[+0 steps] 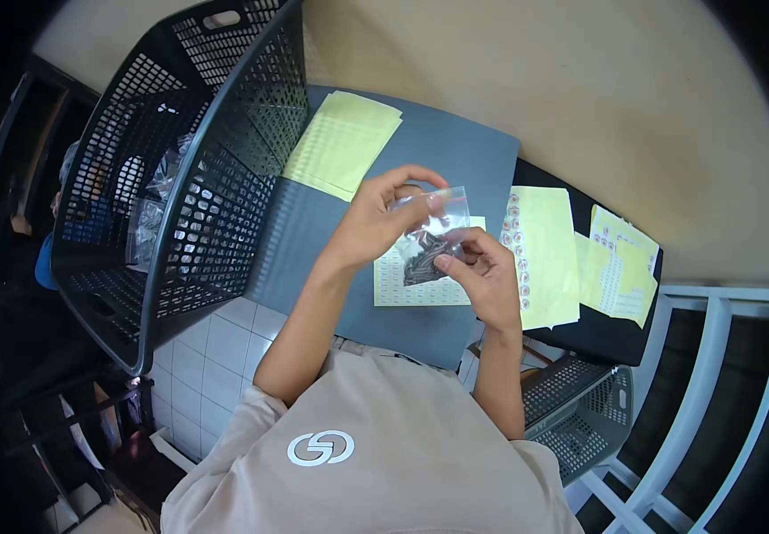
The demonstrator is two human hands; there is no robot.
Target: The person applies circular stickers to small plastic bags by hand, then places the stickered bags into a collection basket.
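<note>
A clear zip-lock bag (449, 233) of small dark pieces, possibly screws or nails, is held up between my hands over the grey table (331, 258). My left hand (389, 214) pinches the bag near its top edge, by the reddish zip strip. Lower down, my right hand (489, 280) grips the bag's right side, with the thumb on its front over the dark pieces. Beneath the bag lies a pale yellow label sheet (392, 292) printed with rows of small labels, partly covered by the bag and my hands.
At left stands a large dark perforated basket (224, 214) with several filled clear bags (146, 227). Yellow sheets (344, 142) lie at the table's back left. More label sheets (549, 267) are on a black surface (571, 343) at right. A smaller basket (594, 427) sits lower right.
</note>
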